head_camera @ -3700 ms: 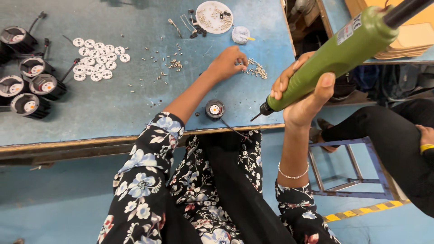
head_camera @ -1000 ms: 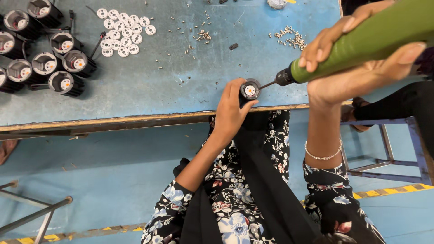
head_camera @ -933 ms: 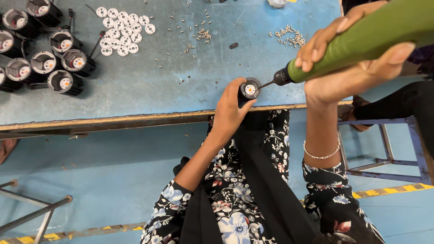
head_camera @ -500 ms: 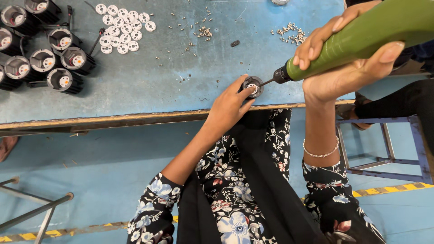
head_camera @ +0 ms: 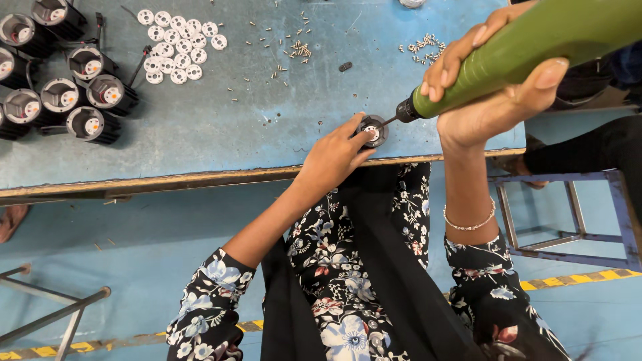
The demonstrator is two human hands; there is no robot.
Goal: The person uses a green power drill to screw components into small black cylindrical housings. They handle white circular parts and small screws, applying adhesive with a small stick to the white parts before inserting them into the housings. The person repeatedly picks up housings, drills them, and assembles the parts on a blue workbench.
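A small black round housing with a white disc inside stands near the front edge of the blue worktable. My left hand grips it from the near side, fingertips on its rim. My right hand is wrapped around a green electric screwdriver, held slanted, its bit tip touching the top of the housing.
Several black housings cluster at the table's far left. A group of white discs and scattered small screws lie farther back, with another screw pile near the tool. A metal stool frame stands at right.
My left hand came back from the screw pile and took hold of the housing at the table edge. The screwdriver tip came down onto the housing and stays there.
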